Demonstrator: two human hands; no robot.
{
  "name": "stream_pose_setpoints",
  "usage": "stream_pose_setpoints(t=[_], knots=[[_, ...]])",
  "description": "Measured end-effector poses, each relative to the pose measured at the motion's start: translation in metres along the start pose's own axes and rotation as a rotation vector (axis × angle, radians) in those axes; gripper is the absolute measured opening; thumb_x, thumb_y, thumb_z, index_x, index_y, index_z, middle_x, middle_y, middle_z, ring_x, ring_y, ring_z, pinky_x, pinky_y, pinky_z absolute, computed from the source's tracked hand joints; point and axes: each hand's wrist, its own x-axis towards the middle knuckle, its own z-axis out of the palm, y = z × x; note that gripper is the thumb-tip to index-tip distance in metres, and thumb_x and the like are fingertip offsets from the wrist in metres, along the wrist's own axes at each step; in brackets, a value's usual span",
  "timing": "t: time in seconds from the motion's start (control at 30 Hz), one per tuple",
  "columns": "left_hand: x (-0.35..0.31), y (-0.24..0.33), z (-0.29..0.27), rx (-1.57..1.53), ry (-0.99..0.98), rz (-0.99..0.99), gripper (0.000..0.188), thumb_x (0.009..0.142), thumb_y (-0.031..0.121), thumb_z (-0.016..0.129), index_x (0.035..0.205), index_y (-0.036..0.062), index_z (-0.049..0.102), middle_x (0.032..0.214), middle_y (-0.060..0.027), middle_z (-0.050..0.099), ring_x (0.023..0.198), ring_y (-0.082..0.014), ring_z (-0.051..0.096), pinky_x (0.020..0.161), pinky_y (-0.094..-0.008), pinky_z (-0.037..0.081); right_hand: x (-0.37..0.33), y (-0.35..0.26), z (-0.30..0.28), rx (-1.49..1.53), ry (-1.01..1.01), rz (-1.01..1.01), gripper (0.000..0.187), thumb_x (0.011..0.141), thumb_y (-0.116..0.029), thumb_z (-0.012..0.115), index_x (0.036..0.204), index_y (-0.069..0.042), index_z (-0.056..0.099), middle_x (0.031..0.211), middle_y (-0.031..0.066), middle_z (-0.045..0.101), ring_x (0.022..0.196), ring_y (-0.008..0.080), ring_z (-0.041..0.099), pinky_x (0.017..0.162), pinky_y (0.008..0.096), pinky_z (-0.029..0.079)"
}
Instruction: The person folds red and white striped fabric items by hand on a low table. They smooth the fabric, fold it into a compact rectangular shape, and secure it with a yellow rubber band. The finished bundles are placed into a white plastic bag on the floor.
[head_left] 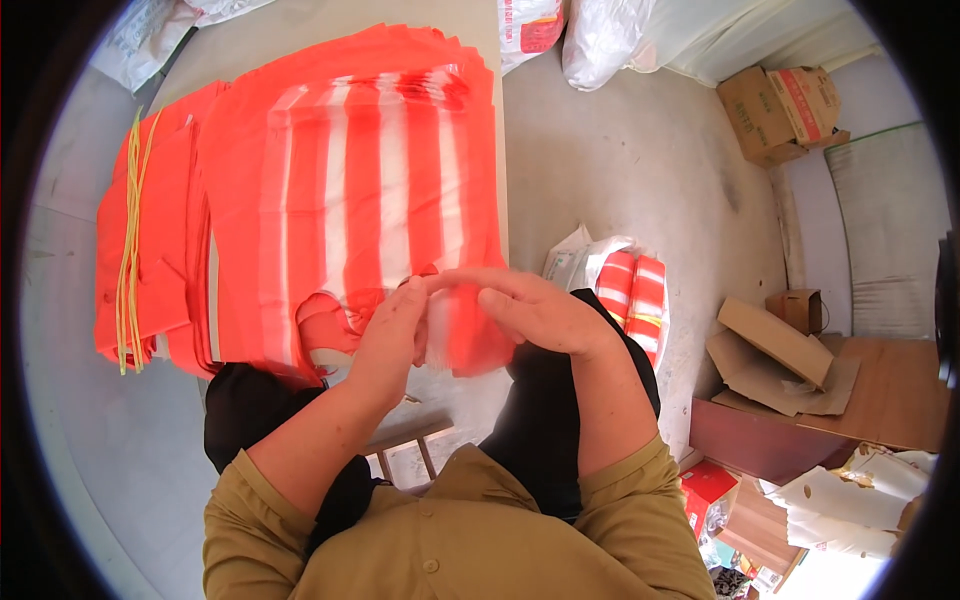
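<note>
A thick stack of thin red sheets with white stripes (362, 190) lies in front of me; whether they are cloth or plastic I cannot tell. At its near edge, my left hand (398, 322) and my right hand (535, 308) come together around a red-and-white striped sheet (470, 335), blurred by motion. The left fingers curl against its left side. Arching over its top, the right hand reaches with its fingers toward the left one, thumb on the near side. Part of the sheet is hidden beneath the hands.
Several yellow ties (132, 240) lie across a folded red pile (165, 215) at the left. Rolled red-and-white bundles (632, 295) sit in a white bag (572, 258) on the floor to the right. Cardboard boxes (780, 112) stand at the far right; an open carton (778, 350) rests on a brown cabinet.
</note>
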Motion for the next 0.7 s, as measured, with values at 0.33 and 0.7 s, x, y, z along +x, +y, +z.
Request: stream_pose_setpoints(t=[0.33,0.7], knots=[[-0.005,0.009,0.002,-0.155,-0.047,-0.131,0.058,0.115,0.048,0.03,0.139,0.0057,0.061,0.112,-0.0026,0.067,0.085,-0.0111,0.054,0.068,-0.0292,0.04,-0.008,0.006,0.002,0.015,-0.154,0.046,0.052,0.107,-0.032,0.047,0.154,-0.011,0.053,0.085,-0.0017,0.061,0.066,0.0099,0.049,0.063,0.0268,0.044],[-0.006,0.023,0.016,-0.263,0.028,-0.209,0.057,0.114,0.051,0.034,0.131,0.0083,0.067,0.087,0.0035,0.062,0.072,-0.01,0.049,0.065,-0.028,0.037,-0.013,0.014,-0.003,0.119,-0.207,-0.103,0.064,0.107,-0.041,0.05,0.159,-0.003,0.044,0.094,0.0043,0.069,0.065,0.0115,0.056,0.063,0.028,0.047]])
